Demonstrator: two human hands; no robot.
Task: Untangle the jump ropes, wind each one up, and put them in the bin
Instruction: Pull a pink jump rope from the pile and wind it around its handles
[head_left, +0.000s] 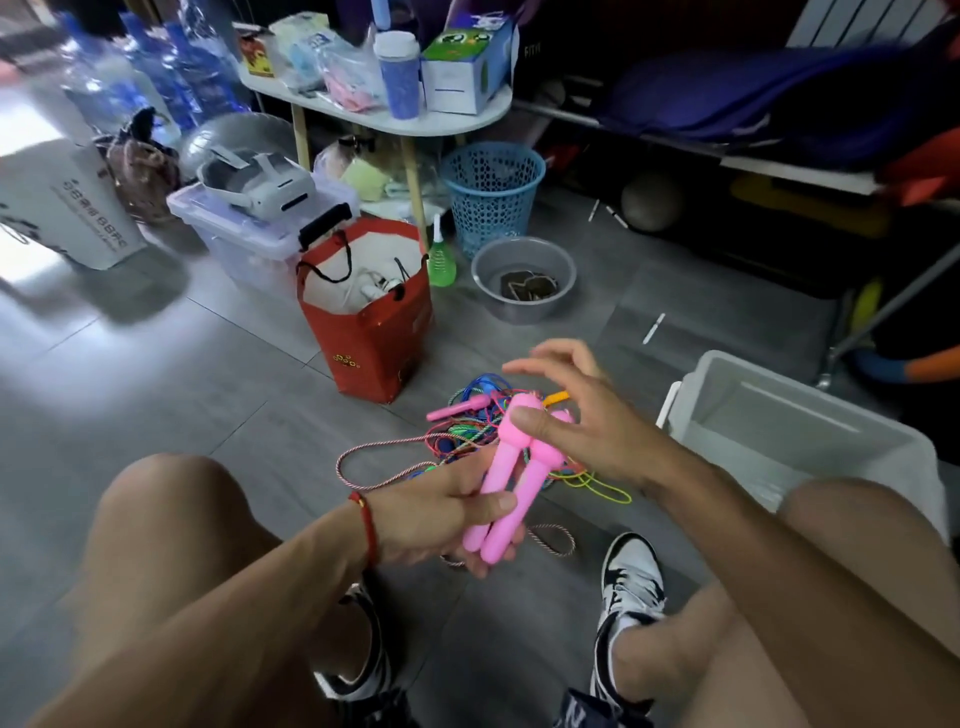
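Your left hand (447, 512) has its grip closed round the lower ends of the two pink handles (511, 480), held side by side with their long axes running up and away from you. Your right hand (582, 421) is spread loose at their tops, thumb resting on one, holding nothing. The cord (363, 470) trails down toward the tangle (478, 415) on the floor, probably still caught in it. The bin (810, 431) sits to your right, nearer the right hand.
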